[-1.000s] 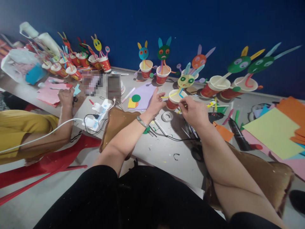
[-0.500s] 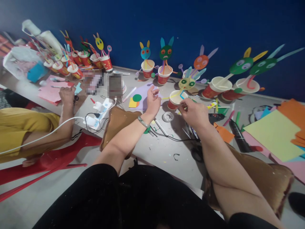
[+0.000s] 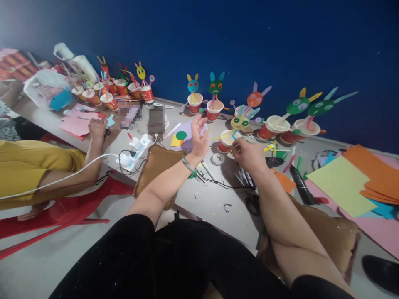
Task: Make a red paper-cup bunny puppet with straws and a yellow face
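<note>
A red paper cup with a yellow-green paper rabbit face on a straw stands on the grey table in front of me. My right hand is at the cup's right rim, fingers pinched on something too small to make out. My left hand is raised left of the cup, fingers loosely spread, holding nothing, a green bangle at the wrist. A tape roll lies between my hands.
Finished cup rabbits line the blue wall. Coloured paper sheets lie at right, a lilac sheet behind my left hand. Another person in yellow sits at left, hand on pink paper. Cables and a power strip lie nearby.
My left hand has let go of the cup's side and lifted, fingers spread. My right hand stays at the cup rim. The camera view has tilted up slightly.
</note>
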The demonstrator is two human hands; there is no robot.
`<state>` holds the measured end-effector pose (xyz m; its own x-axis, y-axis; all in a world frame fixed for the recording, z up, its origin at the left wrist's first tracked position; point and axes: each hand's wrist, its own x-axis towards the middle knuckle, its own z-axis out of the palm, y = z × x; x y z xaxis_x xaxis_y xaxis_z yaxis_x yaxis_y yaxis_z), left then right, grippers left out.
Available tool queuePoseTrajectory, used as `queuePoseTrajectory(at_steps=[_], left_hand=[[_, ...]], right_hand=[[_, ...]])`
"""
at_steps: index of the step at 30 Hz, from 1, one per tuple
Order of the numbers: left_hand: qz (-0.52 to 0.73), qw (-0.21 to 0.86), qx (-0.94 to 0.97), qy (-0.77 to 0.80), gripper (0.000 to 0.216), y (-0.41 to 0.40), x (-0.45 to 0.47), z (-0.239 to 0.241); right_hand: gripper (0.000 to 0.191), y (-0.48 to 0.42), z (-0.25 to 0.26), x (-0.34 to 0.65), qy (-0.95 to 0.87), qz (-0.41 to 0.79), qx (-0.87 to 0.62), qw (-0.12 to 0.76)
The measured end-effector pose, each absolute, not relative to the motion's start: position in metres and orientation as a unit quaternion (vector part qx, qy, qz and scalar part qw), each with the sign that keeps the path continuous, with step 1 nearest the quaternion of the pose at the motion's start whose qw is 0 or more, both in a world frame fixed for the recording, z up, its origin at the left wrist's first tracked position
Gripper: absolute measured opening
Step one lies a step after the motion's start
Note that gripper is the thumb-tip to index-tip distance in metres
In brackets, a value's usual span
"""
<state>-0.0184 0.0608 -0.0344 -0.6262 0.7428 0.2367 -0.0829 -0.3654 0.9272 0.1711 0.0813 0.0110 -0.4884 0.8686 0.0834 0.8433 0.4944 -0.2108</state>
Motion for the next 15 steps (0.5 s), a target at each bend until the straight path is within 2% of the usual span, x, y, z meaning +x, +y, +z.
queuePoseTrajectory(at_steps=[9, 15], left_hand=[[0.793, 0.309, 0.28, 0.444, 0.059, 0.059, -0.042, 0.021], [0.754, 0.379, 0.257, 0.471, 0.047, 0.04, -0.036, 0.074]], right_hand=[[0.029, 0.086, 0.016, 0.159, -0.858, 0.053, -0.508, 0.062], [0.039, 0.081, 0.051, 0.162, -0.853, 0.064, -0.509, 0.095]])
